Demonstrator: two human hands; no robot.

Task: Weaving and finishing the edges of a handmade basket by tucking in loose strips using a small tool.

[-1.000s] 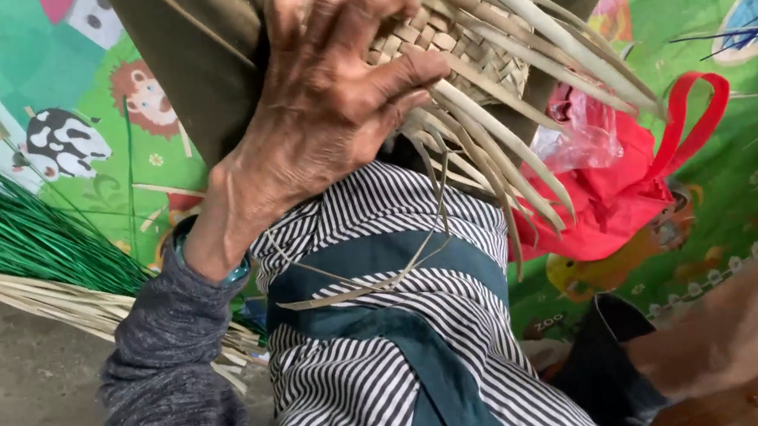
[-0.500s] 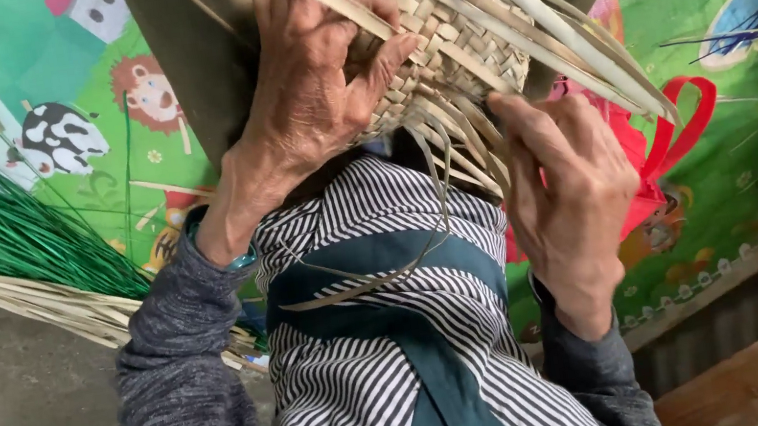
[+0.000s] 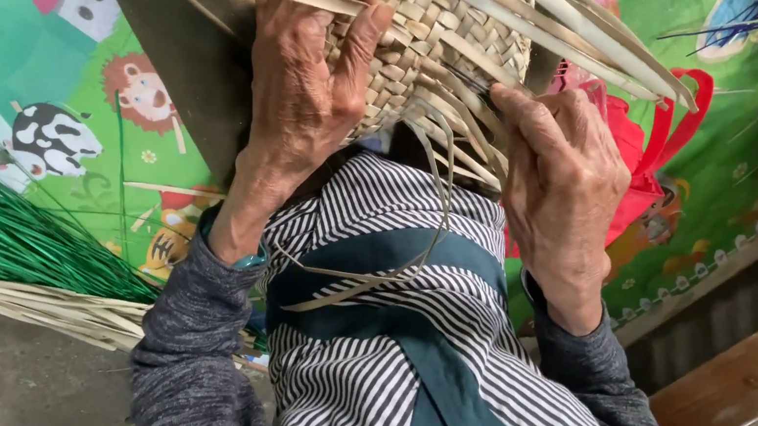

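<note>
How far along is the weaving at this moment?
Done: a tightly plaited section of the woven basket. In hand: the left hand grips the woven part while the right hand works the loose strips. Left: many strips still hang unwoven; bundled pale strips lie unused.

I wore grey marled sleeves [image 3: 188, 388], a teal wristband [image 3: 245, 258], and a black-and-white striped apron [image 3: 373, 382] with teal straps [image 3: 442, 382].
</note>
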